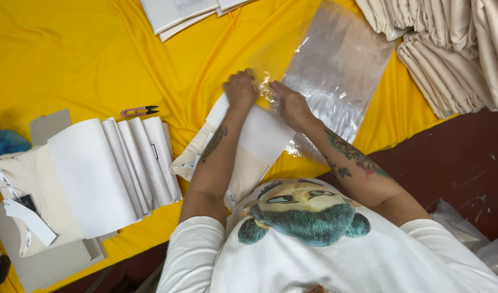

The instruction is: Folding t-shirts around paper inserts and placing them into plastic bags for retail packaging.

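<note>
My left hand [240, 89] and my right hand [291, 104] both grip the near mouth edge of a clear plastic bag [335, 70] lying on the yellow cloth. Under my forearms lies a folded cream garment with a white card insert [259, 133] on top, its far end right at the bag's opening. Whether the card's tip is inside the bag I cannot tell.
A fanned stack of white card inserts [118, 168] lies at the left, over grey boards [51, 125] and a cream tagged garment [21, 179]. Purple thread snips [139, 111] rest on the yellow cloth [70, 54]. Folded cream garments [455, 54] are piled at the upper right; flat white packets [178, 13] at the top.
</note>
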